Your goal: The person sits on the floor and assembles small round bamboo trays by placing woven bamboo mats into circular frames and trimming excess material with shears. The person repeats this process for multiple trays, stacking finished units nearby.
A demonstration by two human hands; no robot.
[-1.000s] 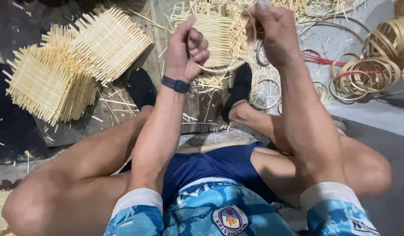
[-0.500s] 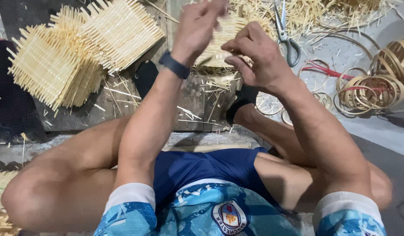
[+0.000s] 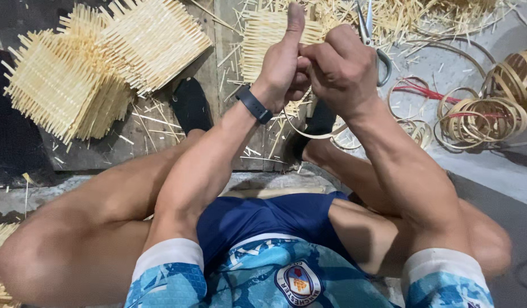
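Observation:
My left hand (image 3: 283, 63), with a dark band on its wrist, is raised with the thumb pointing up. My right hand (image 3: 340, 68) presses against it, fingers curled. Both hands grip a thin bamboo strip (image 3: 315, 134) that curves down in a loop below them. Behind the hands lies a woven bamboo mat (image 3: 263, 40) on the wooden board. My legs are folded below, with dark socks on both feet.
Stacks of woven bamboo grids (image 3: 98, 68) lie at the upper left. Scissors (image 3: 373, 40) rest just right of my hands. Several coiled bamboo rings (image 3: 486, 114) and a red strip lie at the right. Loose bamboo slivers (image 3: 423, 14) cover the far floor.
My hands have come together from apart and lowered toward the middle of the view. The left thumb now points up, and the strip hangs as a loop beneath them.

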